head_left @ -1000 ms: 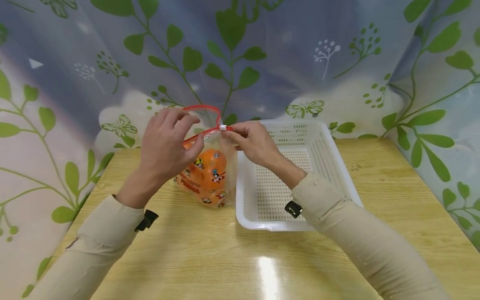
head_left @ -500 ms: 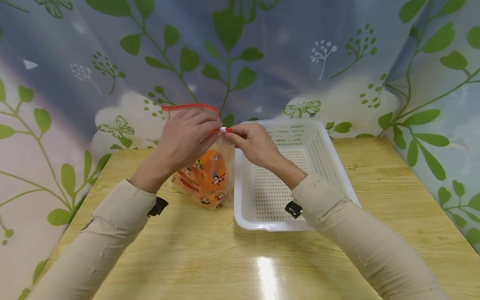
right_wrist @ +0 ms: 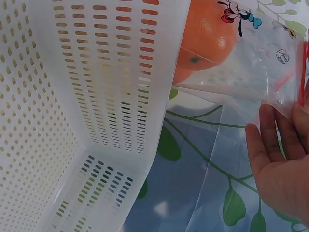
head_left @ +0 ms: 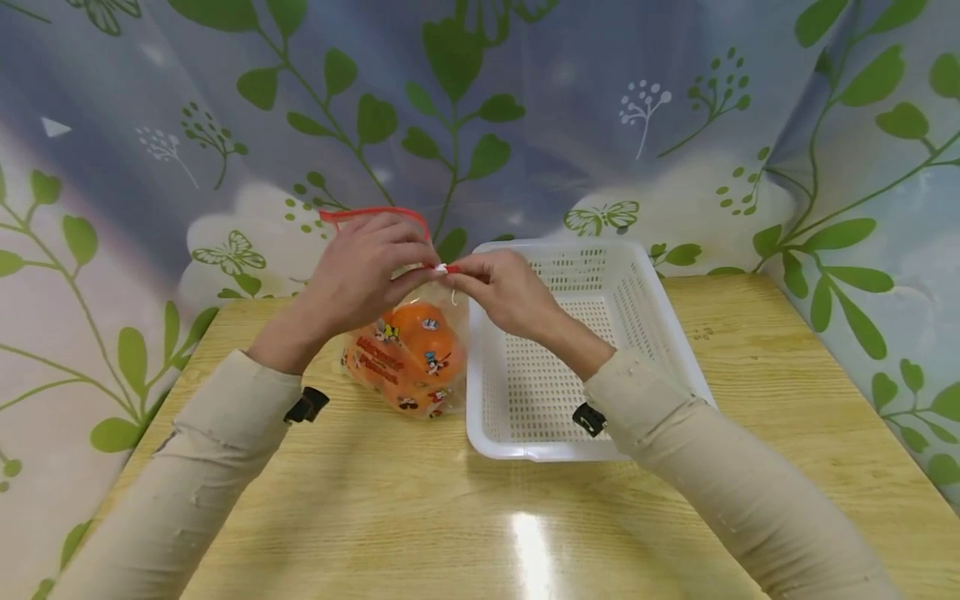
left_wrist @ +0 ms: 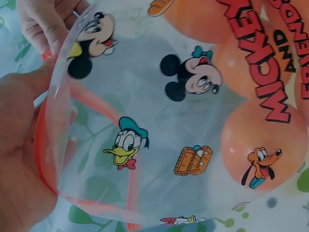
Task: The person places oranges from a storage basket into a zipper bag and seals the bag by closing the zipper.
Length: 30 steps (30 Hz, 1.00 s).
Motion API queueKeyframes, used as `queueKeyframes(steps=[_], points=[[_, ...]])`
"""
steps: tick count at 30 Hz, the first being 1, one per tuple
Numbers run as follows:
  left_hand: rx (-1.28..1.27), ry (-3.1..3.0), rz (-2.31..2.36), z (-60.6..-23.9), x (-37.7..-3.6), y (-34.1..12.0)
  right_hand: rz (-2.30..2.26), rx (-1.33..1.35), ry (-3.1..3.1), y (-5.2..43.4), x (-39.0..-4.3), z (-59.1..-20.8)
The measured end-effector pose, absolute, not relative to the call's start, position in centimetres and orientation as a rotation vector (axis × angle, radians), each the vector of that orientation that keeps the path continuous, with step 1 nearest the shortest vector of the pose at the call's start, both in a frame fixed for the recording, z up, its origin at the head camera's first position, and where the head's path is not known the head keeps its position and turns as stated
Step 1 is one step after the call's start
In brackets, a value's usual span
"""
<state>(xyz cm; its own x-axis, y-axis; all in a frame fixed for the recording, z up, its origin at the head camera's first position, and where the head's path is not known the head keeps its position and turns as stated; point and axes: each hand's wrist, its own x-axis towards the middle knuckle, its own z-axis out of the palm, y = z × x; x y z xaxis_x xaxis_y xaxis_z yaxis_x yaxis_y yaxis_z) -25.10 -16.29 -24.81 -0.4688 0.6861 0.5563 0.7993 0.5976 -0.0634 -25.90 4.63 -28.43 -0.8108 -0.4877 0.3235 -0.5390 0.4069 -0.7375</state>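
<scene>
A clear slider zip bag [head_left: 360, 392] with a red zip edge and cartoon prints stands on the table, holding several oranges [head_left: 423, 329]. At the zip's right end sits a white slider [head_left: 441, 269]. My left hand [head_left: 367, 267] pinches the zip edge by the slider, its back hiding part of the bag's mouth. From the other side my right hand [head_left: 510, 287] pinches the red corner between thumb and fingers. In the left wrist view, the red edge [left_wrist: 42, 154] bows apart beside the left hand [left_wrist: 21, 145], so the mouth gapes there.
Right of the bag, close beside it, stands a white perforated plastic basket [head_left: 540, 450], its interior bare; my right forearm reaches over it. Wooden table [head_left: 420, 517] lies in front. A leaf-patterned cloth [head_left: 570, 100] hangs behind and at both sides.
My left hand has moved right along the bag's top to the slider, its spread fingers coming together there. The right hand keeps its hold on the corner, which has dipped slightly.
</scene>
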Motion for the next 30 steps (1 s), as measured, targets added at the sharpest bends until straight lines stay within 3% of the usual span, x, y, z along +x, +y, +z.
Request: queueKeyframes(steps=[9,30], points=[[-1.232,-2.409,-0.295,-24.4,-25.0,-16.5,1.386,1.027,-2.580,5.1,-25.4,-28.4],[-1.120,-2.581,-0.074,-24.4,-26.0,-19.9,1.395,0.877,-2.574,6.0,-24.7,-28.7]])
